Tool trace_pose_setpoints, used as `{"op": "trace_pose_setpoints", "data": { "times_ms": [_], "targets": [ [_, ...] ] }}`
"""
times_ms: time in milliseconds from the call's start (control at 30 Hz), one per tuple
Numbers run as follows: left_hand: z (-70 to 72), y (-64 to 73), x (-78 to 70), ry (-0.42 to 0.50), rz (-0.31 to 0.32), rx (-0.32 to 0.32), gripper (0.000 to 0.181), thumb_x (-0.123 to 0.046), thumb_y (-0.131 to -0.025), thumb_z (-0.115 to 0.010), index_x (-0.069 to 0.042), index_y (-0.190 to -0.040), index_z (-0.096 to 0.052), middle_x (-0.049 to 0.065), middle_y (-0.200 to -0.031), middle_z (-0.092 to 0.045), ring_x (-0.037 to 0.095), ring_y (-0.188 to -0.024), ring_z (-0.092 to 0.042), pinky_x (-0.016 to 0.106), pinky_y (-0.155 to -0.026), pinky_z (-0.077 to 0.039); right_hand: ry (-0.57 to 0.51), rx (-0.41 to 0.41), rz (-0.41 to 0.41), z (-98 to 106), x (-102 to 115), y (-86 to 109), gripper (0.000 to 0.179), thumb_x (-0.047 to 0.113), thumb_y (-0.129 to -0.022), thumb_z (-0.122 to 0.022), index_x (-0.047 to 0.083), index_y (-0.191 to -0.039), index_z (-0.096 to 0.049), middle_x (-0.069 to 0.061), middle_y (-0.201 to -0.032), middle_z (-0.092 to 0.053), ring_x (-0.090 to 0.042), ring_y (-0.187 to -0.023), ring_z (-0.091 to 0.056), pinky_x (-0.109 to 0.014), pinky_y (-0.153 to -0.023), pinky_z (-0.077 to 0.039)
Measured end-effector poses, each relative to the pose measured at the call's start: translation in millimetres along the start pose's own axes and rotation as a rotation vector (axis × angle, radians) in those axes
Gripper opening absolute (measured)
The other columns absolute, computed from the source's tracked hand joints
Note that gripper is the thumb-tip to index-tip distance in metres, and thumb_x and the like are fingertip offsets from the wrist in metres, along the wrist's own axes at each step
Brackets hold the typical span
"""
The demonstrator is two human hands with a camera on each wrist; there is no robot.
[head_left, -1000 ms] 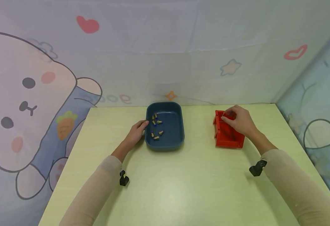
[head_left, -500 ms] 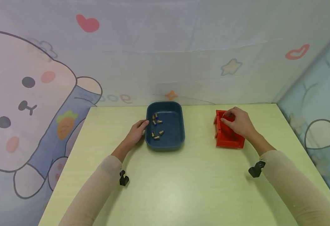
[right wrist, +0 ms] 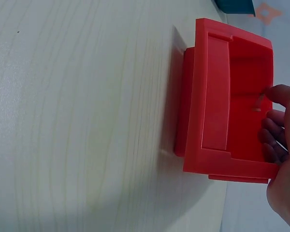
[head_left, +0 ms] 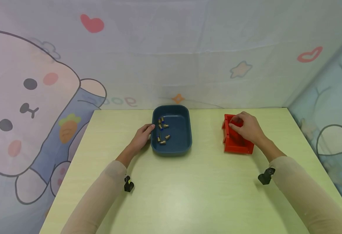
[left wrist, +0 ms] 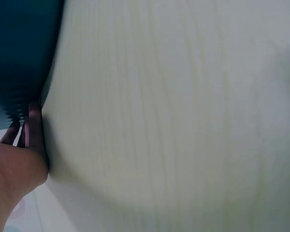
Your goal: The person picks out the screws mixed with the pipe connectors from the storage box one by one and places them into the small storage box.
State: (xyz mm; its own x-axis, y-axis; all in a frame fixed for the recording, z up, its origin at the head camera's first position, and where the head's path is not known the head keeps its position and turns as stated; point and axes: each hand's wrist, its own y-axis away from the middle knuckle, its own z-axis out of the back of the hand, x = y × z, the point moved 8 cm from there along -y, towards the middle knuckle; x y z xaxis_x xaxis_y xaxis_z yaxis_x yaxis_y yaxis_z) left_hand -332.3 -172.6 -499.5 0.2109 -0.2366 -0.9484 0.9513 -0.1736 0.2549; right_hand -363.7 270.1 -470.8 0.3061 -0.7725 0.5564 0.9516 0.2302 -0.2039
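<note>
while the blue tray (head_left: 177, 138) at mid-frame is gripped by the left hand (head_left: 141, 137), a small piece (right wrist: 257, 103) is pinched by the right hand (head_left: 248, 127) at the red bin (head_left: 237, 149), right of centre; placing or picking is presumed, a steady pinch being called for next.

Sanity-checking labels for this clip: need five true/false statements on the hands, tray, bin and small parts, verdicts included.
1. The left hand holds the blue tray at its edge. True.
2. The brass-coloured pieces lie in the tray's right half. False: they lie toward its left side, nearer the left hand.
3. The red bin stands to the right of the tray. True.
4. The right hand lies flat on the table. False: it is at the bin, a small thin piece at its fingertips.
5. The tray and bin touch each other. False: bare table shows between them.
</note>
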Motion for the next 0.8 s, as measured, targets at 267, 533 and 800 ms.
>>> {"op": "trace_pose_setpoints", "data": {
  "times_ms": [267,533,800],
  "targets": [
    [1.8,-1.2,-1.5,-0.007,0.007,-0.006,0.061,-0.038,-0.115,-0.046,0.001,-0.161,-0.04,0.022,-0.163,-0.043,0.038,-0.153,-0.037,0.054,-0.124,-0.035,-0.013,0.005,-0.001,2,3,-0.9,0.032,0.021,-0.101,-0.074,-0.005,-0.12,-0.07,-0.021,-0.114,-0.065,-0.039,-0.105,-0.061,-0.058,-0.095,-0.054],
    [2.8,-3.5,2.7,-0.016,0.009,-0.005,0.06,-0.038,-0.115,-0.045,0.001,-0.161,-0.04,0.022,-0.163,-0.042,0.038,-0.153,-0.037,0.054,-0.123,-0.036,-0.038,-0.006,-0.017,7,2,-6.4,0.03,0.018,-0.1,-0.075,-0.004,-0.12,-0.071,-0.02,-0.115,-0.067,-0.038,-0.106,-0.062,-0.057,-0.096,-0.054],
    [5.1,-22.8,28.4,-0.018,-0.029,-0.034,0.068,-0.052,-0.112,-0.047,-0.006,-0.162,-0.042,0.017,-0.164,-0.043,0.034,-0.154,-0.037,0.053,-0.124,-0.034,-0.082,-0.044,0.015,12,20,-7.8,0.029,0.021,-0.101,-0.074,-0.002,-0.118,-0.072,-0.017,-0.114,-0.068,-0.033,-0.102,-0.063,-0.052,-0.091,-0.055]
  ]
}}
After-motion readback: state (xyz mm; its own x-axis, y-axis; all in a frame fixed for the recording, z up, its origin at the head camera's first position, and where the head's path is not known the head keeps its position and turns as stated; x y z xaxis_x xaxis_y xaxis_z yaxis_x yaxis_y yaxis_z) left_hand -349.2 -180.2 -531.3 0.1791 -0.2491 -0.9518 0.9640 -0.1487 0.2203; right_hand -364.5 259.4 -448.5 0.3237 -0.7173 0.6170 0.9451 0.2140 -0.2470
